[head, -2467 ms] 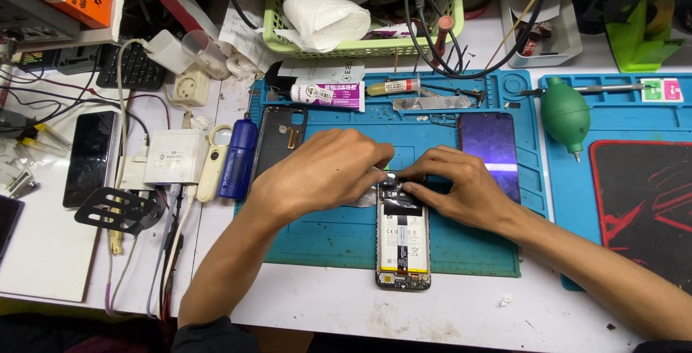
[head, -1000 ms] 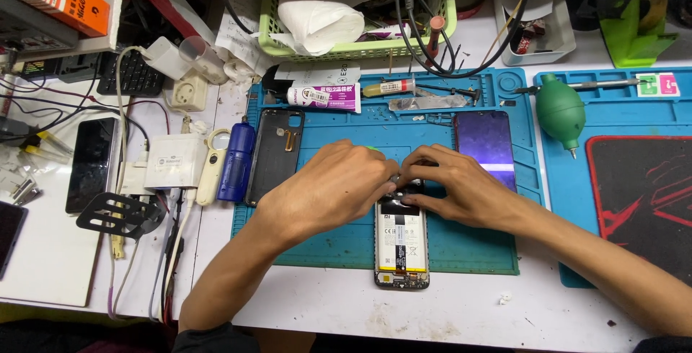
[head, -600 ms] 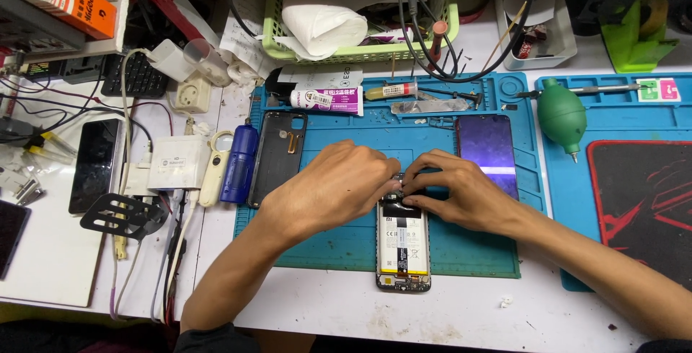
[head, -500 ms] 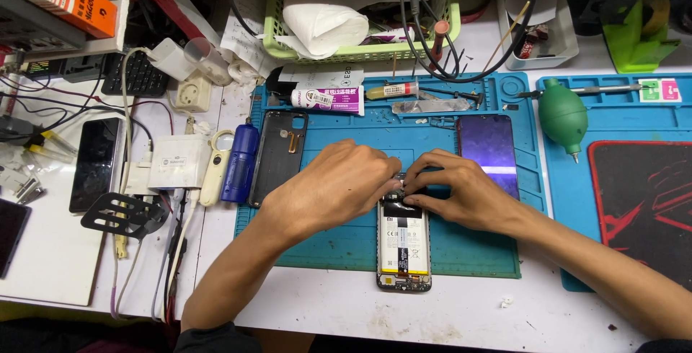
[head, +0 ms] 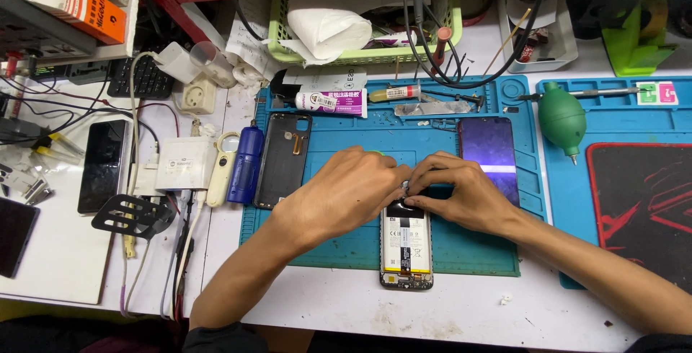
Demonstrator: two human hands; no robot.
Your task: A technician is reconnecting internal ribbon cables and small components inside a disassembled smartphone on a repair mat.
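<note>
Both hands, left hand (head: 344,193) and right hand (head: 461,194), pinch the opened phone's (head: 406,246) top edge, below a white-and-purple tube (head: 331,102).

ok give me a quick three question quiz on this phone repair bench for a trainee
1. True or false: the opened phone lies with its battery facing up on the blue mat.
2. Which end of the phone do the left hand and right hand meet over? A) its far end B) its near end C) neither, both are off it
3. What lies on the mat just beyond the right hand, and what just left of the left hand?

Key
1. True.
2. A.
3. A dark screen panel beyond the right hand; a black back cover left of the left hand.
</note>
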